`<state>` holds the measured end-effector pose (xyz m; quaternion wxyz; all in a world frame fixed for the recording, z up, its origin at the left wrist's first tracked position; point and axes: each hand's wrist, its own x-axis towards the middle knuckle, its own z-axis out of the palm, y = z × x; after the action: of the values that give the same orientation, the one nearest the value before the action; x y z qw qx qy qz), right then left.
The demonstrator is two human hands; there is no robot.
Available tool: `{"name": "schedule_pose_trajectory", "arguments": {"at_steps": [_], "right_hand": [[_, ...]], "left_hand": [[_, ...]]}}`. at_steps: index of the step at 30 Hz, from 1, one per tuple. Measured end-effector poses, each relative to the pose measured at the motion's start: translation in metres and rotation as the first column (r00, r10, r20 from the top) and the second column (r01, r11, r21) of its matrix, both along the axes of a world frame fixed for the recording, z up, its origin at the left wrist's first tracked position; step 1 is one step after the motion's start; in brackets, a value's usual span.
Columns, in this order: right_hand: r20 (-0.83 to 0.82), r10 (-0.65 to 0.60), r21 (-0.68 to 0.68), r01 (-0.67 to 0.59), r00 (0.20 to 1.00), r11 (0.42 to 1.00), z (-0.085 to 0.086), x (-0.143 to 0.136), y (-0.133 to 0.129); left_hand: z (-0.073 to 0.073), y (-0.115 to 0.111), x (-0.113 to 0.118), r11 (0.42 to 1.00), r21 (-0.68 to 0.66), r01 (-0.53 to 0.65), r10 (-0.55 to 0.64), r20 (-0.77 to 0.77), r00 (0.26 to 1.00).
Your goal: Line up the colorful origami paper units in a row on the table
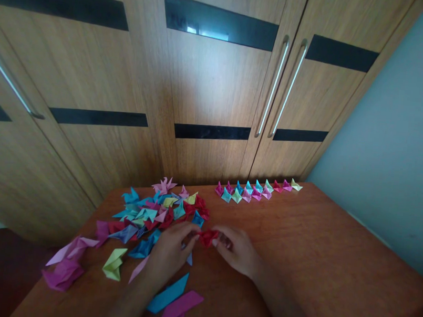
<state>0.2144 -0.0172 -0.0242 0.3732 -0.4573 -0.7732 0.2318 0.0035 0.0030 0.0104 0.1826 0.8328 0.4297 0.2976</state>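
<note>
Between my two hands, above the near middle of the table, is a small red folded-paper piece (207, 237). My left hand (173, 244) pinches its left end between thumb and fingers. Its right end is pinched by my right hand (237, 250). Part of the red paper is covered by the fingertips. Close to my left wrist lie a flat blue paper strip (168, 293) and a magenta one (180, 309). A yellow-green folded piece (114, 264) rests left of my left forearm.
A heap of colourful folded-paper pieces (147, 214) spreads over the table's left side. Small folded pieces stand in rows (247, 195) along the back edge. Behind the brown table (316, 251) rises a wooden wardrobe (216, 87) with metal handles; a pale wall (387, 155) borders the right.
</note>
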Motion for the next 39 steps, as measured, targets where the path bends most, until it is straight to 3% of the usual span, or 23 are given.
{"name": "schedule_pose_trajectory", "arguments": {"at_steps": [4, 10, 13, 15, 19, 21, 23, 28, 39], "right_hand": [[0.078, -0.001, 0.047, -0.003, 0.997, 0.999, 0.002, -0.006, -0.004], [0.063, -0.085, 0.150, 0.075, 0.994, 0.986, 0.002, -0.003, -0.002], [-0.023, -0.188, 0.234, 0.188, 0.982, 0.954, 0.002, 0.007, 0.001], [-0.140, -0.350, 0.283, 0.376, 0.926, 0.882, 0.000, 0.025, 0.007], [-0.275, -0.678, 0.199, 0.731, 0.681, 0.653, -0.015, 0.091, 0.030], [-0.154, -0.798, 0.129, 0.812, 0.583, 0.569, -0.024, 0.130, 0.041], [0.108, -0.873, 0.087, 0.870, 0.475, 0.485, -0.032, 0.165, 0.049], [0.348, -0.842, 0.030, 0.892, 0.413, 0.450, -0.042, 0.209, 0.063], [0.575, -0.750, 0.011, 0.914, 0.326, 0.406, -0.043, 0.208, 0.103]], "left_hand": [[-0.001, -0.004, 0.005, 1.000, 0.010, 0.020, -0.020, -0.006, 1.000], [-0.008, -0.001, 0.002, 1.000, 0.003, -0.005, 0.005, 0.041, 0.999], [-0.011, 0.001, 0.000, 0.999, -0.003, -0.037, 0.037, 0.083, 0.996], [-0.011, 0.002, -0.001, 0.998, -0.030, -0.051, 0.053, 0.098, 0.994], [-0.009, -0.004, -0.007, 0.995, -0.076, -0.066, 0.073, 0.088, 0.993], [-0.007, -0.009, -0.010, 0.993, -0.095, -0.074, 0.082, 0.084, 0.993], [-0.006, -0.014, -0.013, 0.990, -0.112, -0.090, 0.100, 0.084, 0.991], [-0.003, -0.018, -0.018, 0.987, -0.095, -0.128, 0.137, 0.091, 0.986], [0.007, -0.021, -0.019, 0.985, -0.117, -0.131, 0.148, 0.152, 0.977]]}}
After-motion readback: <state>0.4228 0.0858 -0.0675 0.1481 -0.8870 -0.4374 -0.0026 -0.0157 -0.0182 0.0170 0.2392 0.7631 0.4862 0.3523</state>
